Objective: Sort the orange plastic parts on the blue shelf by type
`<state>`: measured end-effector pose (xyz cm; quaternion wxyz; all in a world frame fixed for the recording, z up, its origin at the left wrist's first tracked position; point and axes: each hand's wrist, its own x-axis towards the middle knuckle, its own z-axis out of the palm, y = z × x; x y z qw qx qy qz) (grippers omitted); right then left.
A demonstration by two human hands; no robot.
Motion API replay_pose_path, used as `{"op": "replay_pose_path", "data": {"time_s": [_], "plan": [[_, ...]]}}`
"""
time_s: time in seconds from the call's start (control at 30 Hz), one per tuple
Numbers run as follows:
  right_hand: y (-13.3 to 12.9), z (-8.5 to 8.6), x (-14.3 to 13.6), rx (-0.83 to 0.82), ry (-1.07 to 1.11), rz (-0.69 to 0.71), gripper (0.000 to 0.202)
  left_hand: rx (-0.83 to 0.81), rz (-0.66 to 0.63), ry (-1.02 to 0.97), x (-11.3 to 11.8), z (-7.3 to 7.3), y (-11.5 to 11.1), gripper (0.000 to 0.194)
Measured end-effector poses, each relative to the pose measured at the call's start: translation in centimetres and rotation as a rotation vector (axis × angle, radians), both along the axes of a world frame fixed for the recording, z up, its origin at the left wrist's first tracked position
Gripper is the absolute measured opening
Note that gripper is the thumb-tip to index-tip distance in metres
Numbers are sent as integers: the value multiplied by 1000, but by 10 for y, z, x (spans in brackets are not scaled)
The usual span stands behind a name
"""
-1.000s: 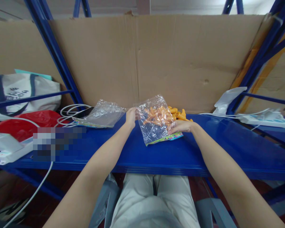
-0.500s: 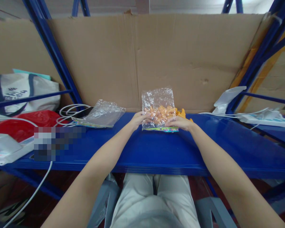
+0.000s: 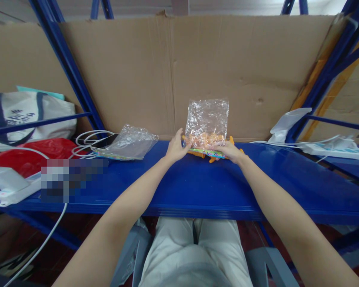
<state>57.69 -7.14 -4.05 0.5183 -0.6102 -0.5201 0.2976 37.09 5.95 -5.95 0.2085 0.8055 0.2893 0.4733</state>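
A clear plastic bag stands upright near the back of the blue shelf, its colourful strip at the bottom. Orange pieces show through its lower part, and more orange pieces lie under and around it on the shelf. At the bag's left lower side is my left hand, thumb and fingers apart, touching its edge. My right hand is closed on the bag's lower right corner, its fingertips over the front.
Another clear bag lies to the left beside white cables. Farther left are a red bag, a cloth bag and a power strip. A cardboard sheet stands behind; another power strip is at right.
The bag has moved up and slightly right, uncovering orange pieces beneath it. My left hand's fingers have opened and come off the bag's front; my right hand keeps its grip.
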Motion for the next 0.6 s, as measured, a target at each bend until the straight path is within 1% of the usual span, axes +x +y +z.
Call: {"op": "replay_pose_path", "data": {"time_s": [0.07,0.13,0.2,0.27,0.33,0.43,0.53,0.6], "plan": [[0,1,-1,23,70,-10,32,229,16,117,-1,3,-10,81],[0,3,-3,21,108,-8,25,385,-19,230,0,5,-23,78],[1,4,-5,40,126,-2,20,496,-80,332,4,7,-34,72],[1,4,-8,64,149,20,18,557,-145,403,8,8,-42,61],[2,3,-10,73,160,59,21,566,-192,433,13,12,-45,58],[3,2,-10,56,163,110,28,506,-216,413,15,22,-41,52],[4,4,-7,19,168,125,27,400,-201,329,7,41,-29,45],[4,4,-4,-1,165,117,25,339,-171,274,-8,58,-18,41]]}}
